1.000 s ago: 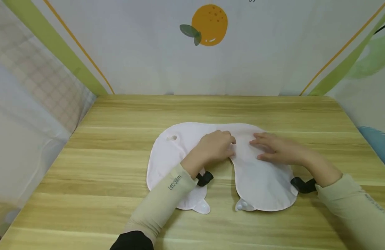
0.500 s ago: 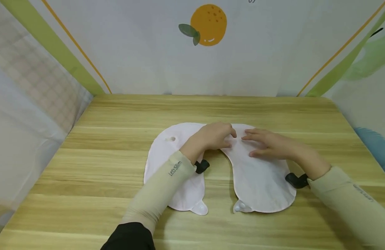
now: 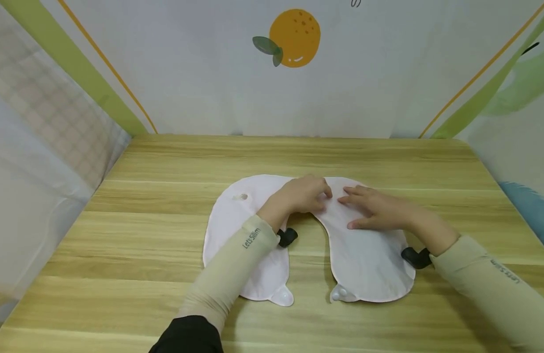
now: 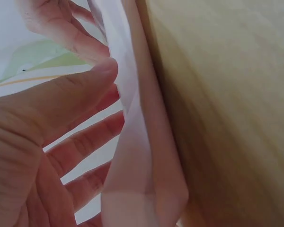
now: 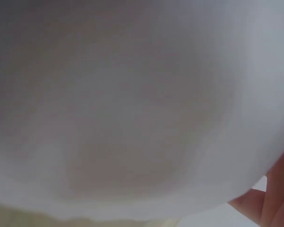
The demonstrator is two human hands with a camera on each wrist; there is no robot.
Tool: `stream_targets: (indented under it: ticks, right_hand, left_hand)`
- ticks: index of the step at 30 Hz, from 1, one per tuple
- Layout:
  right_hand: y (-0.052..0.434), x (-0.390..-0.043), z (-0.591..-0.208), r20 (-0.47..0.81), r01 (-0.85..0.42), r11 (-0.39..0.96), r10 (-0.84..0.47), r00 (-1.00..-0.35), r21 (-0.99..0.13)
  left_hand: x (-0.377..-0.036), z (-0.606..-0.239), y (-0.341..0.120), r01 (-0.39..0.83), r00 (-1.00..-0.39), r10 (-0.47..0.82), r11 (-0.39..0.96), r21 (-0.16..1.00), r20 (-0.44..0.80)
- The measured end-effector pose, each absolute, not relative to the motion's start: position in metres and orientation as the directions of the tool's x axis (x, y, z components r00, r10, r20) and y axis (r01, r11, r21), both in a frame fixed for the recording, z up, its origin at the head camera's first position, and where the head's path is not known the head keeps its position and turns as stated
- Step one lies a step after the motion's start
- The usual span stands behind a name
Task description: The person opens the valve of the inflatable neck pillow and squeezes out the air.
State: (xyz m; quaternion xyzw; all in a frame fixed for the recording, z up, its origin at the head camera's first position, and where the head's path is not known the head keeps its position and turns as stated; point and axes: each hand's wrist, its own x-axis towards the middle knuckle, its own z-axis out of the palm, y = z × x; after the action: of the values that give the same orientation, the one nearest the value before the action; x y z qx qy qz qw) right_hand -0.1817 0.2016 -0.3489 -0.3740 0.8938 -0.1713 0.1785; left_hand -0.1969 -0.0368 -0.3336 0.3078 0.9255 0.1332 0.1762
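A flat, pale pink, U-shaped neck pillow [image 3: 372, 264] lies on the wooden table, its two ends pointing toward me. Small tabs with snap buttons show at both ends, and a small hole sits in the left lobe. My left hand [image 3: 304, 193] rests its fingertips on the pillow's middle bend. In the left wrist view, the thumb [image 4: 80, 87] and fairly straight fingers touch the pillow's surface [image 4: 128, 142]. My right hand [image 3: 379, 208] lies with spread fingers over the right lobe. The pillow [image 5: 132, 118] fills most of the right wrist view, blurred, with fingers [image 5: 279, 196] at its right edge.
The wood-grain table [image 3: 121, 235] extends around the pillow. Behind it stands a white fabric backdrop [image 3: 192, 78] with a printed orange, and similar cloth hangs on both sides. Black camera mounts [image 3: 416, 257] at the wrists overlap the pillow.
Over the last second my left hand has shifted slightly away from me along the pillow, and my right hand has slid left, closer to it. The pillow stays nearly in place.
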Motion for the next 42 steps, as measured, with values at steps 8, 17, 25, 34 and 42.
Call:
stream_targets:
  ticks: [8,17,25,34,42]
  right_hand:
    - [0.1991,-0.1798,-0.3491,-0.184,-0.623,0.652,-0.740,-0.647,-0.431]
    - [0.1964,-0.1770,-0.3479,-0.196,-0.607,0.659,-0.733,-0.652,-0.444]
    - [0.1961,-0.1774,-0.3500,-0.199,-0.597,0.669,-0.723,-0.662,-0.443]
    - [0.1955,-0.1780,-0.3520,-0.192,-0.602,0.676,-0.717,-0.670,-0.424]
    - [0.1949,-0.1784,-0.3538,-0.193,-0.605,0.682,-0.714,-0.674,-0.411]
  left_hand:
    - [-0.1968,-0.3389,-0.0365,0.510,-0.762,0.597,0.792,0.334,-0.251]
    - [-0.1978,-0.3376,-0.0359,0.514,-0.763,0.593,0.798,0.313,-0.258]
    - [-0.1989,-0.3370,-0.0371,0.520,-0.785,0.567,0.822,0.233,-0.248]
    - [-0.2011,-0.3359,-0.0383,0.519,-0.781,0.565,0.824,0.226,-0.267]
    - [-0.2031,-0.3382,-0.0406,0.504,-0.787,0.553,0.832,0.232,-0.272]
